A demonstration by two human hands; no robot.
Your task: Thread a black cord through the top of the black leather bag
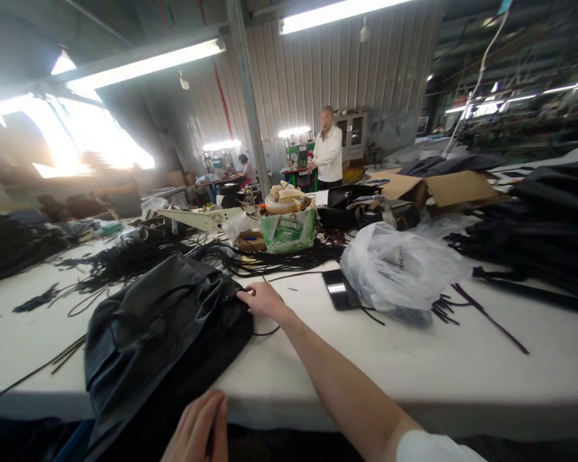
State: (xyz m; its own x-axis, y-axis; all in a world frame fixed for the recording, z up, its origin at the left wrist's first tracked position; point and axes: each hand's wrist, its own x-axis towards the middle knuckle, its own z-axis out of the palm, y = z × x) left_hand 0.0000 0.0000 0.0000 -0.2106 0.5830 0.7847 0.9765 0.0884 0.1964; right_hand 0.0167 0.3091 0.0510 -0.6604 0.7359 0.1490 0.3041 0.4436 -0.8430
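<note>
Pinching the upper edge of the black bag [158, 333], the right hand [262, 298] has its grip closed on the bag's rim, arm stretched out across the bench [318, 359]. Left hand [197, 430] sits low at the near edge of the bench, fingers loosely curled against the bag's lower end; cannot tell if its grip holds anything. Bag lies flat, long axis running diagonally from near-left to far-right, mouth end pointing toward the right hand, bottom end hanging over the near edge. Bench top is white, littered with black cords [139, 260] and strips. Just right of the right hand, apart from it, a small dark flat item [340, 289], then a crumpled clear plastic bag [399, 269]. Farther back a green box [289, 231] with pale rolled stuff on top, cardboard box [443, 189], black material piled at right. Room is a workshop with corrugated metal wall and strip lights; a person in a white top [328, 154] stands far back. Bag looks leathery, glossy, wrinkled, with folds and seams showing.
</note>
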